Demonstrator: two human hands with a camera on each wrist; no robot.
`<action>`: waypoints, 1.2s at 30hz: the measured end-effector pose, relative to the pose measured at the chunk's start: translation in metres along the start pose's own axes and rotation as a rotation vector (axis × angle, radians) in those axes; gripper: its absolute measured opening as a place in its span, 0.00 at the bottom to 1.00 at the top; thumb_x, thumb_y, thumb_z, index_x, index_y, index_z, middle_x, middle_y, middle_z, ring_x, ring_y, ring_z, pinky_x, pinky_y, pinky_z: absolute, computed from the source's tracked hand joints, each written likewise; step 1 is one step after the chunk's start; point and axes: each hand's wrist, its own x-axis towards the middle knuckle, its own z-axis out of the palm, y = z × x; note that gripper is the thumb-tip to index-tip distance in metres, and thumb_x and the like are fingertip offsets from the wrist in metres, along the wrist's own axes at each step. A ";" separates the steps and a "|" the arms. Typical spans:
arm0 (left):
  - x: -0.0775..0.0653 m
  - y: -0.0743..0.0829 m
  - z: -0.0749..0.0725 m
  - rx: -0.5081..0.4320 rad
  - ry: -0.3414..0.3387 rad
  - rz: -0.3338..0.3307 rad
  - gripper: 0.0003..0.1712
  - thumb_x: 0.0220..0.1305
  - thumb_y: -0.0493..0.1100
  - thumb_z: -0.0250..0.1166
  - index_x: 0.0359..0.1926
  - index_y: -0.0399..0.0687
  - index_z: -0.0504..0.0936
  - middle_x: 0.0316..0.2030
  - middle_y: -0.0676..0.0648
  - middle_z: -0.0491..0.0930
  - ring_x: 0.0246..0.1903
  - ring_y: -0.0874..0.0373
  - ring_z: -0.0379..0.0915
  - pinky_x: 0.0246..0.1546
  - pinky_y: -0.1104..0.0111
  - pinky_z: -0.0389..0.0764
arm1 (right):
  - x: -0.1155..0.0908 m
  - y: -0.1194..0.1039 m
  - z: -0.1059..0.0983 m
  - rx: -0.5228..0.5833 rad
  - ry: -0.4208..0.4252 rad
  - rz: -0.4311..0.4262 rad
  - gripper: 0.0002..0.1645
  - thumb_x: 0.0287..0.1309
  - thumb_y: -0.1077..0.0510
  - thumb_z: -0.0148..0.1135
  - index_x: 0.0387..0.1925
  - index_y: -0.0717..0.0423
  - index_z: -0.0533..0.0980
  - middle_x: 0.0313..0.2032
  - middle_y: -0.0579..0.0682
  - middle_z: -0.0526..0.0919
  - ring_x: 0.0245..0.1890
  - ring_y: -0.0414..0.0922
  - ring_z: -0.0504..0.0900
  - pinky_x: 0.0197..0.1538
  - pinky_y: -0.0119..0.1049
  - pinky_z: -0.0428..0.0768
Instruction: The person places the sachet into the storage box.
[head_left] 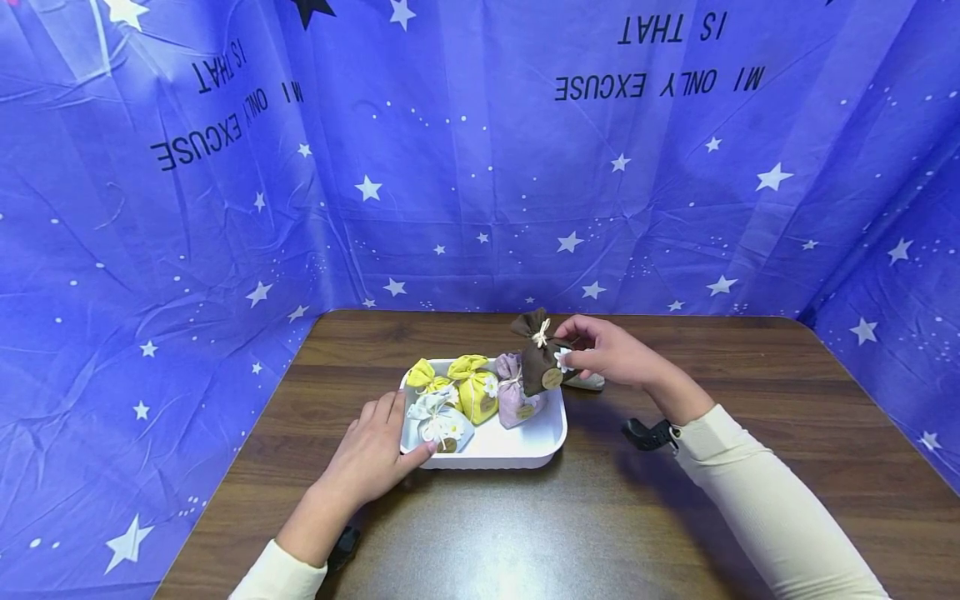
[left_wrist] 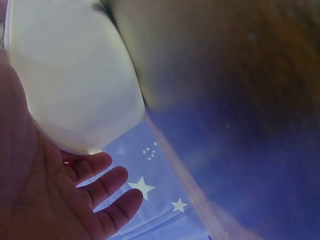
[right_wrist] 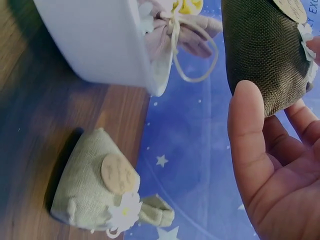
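My right hand (head_left: pixel 617 354) pinches a dark brown drawstring pouch (head_left: pixel 536 371) between thumb and fingers. The pouch, with a white flower and a round tag, is held up over the right end of a white tray (head_left: pixel 495 458). My left hand (head_left: pixel 375 442) rests against the tray's left side, fingers fairly straight and thumb at the front rim. Inside the tray sit two yellow pouches (head_left: pixel 477 398), a white pouch (head_left: pixel 431 427) and a lilac pouch (head_left: pixel 516 402). A beige pouch (right_wrist: pixel 92 185) lies on the table outside the tray, below the right hand in the right wrist view.
The tray stands on a brown wooden table (head_left: pixel 525 525). A blue curtain (head_left: pixel 487 192) with white stars and lettering hangs behind the table and at both sides. A black wrist device (head_left: pixel 647 433) sits under my right wrist.
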 end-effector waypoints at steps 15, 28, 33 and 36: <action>0.000 0.000 -0.001 -0.002 -0.007 0.007 0.56 0.61 0.70 0.61 0.72 0.29 0.59 0.65 0.32 0.66 0.63 0.37 0.63 0.57 0.43 0.72 | 0.010 -0.015 0.018 -0.016 -0.073 -0.021 0.18 0.57 0.62 0.66 0.49 0.62 0.74 0.39 0.56 0.80 0.36 0.49 0.79 0.33 0.46 0.85; 0.000 -0.001 0.000 0.000 0.000 0.006 0.56 0.61 0.70 0.61 0.71 0.29 0.61 0.65 0.32 0.67 0.62 0.37 0.64 0.56 0.43 0.73 | 0.016 -0.024 0.038 -0.064 -0.162 -0.023 0.19 0.55 0.60 0.66 0.48 0.60 0.75 0.38 0.54 0.80 0.37 0.47 0.79 0.34 0.53 0.85; -0.001 0.000 -0.001 -0.003 0.012 0.010 0.56 0.61 0.70 0.62 0.71 0.29 0.61 0.64 0.32 0.67 0.61 0.37 0.64 0.56 0.43 0.73 | 0.022 -0.025 0.048 -0.129 -0.201 -0.034 0.18 0.53 0.60 0.67 0.47 0.56 0.76 0.40 0.52 0.80 0.35 0.46 0.80 0.36 0.53 0.85; -0.001 0.000 0.000 -0.007 0.014 0.010 0.56 0.61 0.70 0.62 0.71 0.29 0.61 0.64 0.32 0.67 0.61 0.36 0.64 0.56 0.43 0.73 | 0.025 -0.025 0.055 -0.164 -0.239 -0.051 0.18 0.53 0.62 0.66 0.46 0.56 0.76 0.39 0.50 0.80 0.32 0.44 0.80 0.33 0.52 0.85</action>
